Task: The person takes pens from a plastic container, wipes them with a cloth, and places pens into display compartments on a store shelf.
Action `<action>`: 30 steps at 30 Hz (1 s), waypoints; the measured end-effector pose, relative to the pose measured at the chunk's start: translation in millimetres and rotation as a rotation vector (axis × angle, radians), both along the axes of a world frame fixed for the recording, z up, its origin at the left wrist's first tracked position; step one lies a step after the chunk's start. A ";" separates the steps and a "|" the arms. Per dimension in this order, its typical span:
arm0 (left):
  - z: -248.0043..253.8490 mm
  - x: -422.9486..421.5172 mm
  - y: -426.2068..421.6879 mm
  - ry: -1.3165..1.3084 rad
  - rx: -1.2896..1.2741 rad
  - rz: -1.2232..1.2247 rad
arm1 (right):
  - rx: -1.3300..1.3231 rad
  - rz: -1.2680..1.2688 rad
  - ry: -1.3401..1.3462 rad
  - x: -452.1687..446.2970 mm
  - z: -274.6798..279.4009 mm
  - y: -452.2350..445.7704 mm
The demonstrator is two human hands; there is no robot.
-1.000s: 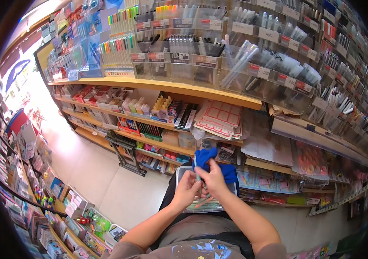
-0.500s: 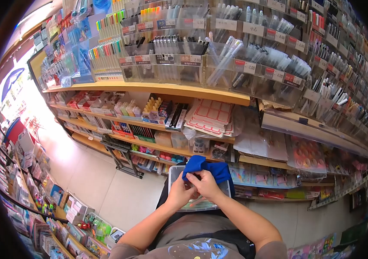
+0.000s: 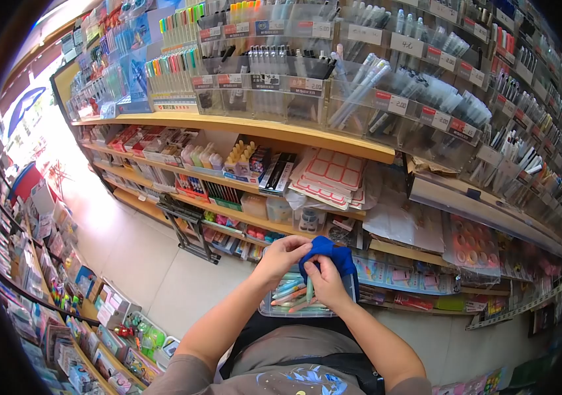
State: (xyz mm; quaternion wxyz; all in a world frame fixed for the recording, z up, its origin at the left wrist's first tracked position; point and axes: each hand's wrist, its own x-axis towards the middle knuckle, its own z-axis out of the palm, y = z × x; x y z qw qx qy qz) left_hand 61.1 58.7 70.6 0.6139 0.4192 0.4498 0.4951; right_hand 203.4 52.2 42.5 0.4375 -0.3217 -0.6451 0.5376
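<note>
A clear plastic box (image 3: 274, 312) in front of my body holds several pens (image 3: 289, 291) in pastel colours, lying loosely across one another. Above it, a blue cloth (image 3: 343, 257) is bunched up and hangs over the box's right side. My left hand (image 3: 286, 255) pinches the cloth's upper left edge between thumb and fingers. Lower down on the right, my right hand (image 3: 328, 284) grips the cloth too, its fingers partly hidden by the folds. A pale green pen (image 3: 309, 289) points down from beside my right thumb; whether that hand holds it is unclear.
Clear racks (image 3: 261, 82) of pens with price tags rise ahead. A wooden shelf edge (image 3: 241, 125) runs beneath them, with lower shelves of boxed stationery. A black folding step stool (image 3: 192, 227) stands left on the tiled floor (image 3: 156, 263). Another display (image 3: 96, 342) is at lower left.
My left hand has moved up and away from my right, to the cloth's upper edge. My right hand has shifted slightly right and down. More pens in the box show now.
</note>
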 end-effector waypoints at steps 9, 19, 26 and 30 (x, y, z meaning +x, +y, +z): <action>-18.1 -9.5 4.9 -0.492 -0.099 -0.077 | 0.071 0.021 -0.086 -0.7 13.8 -9.9; -6.0 -15.4 4.9 -0.538 -0.001 0.126 | -0.027 0.063 -0.062 -0.1 7.5 -8.9; 5.8 -16.0 15.6 -0.528 0.036 0.247 | 0.071 0.034 -0.060 -1.3 12.5 -4.3; 4.9 -12.0 19.7 -0.508 0.015 0.318 | 0.095 0.038 -0.084 4.3 14.0 -1.7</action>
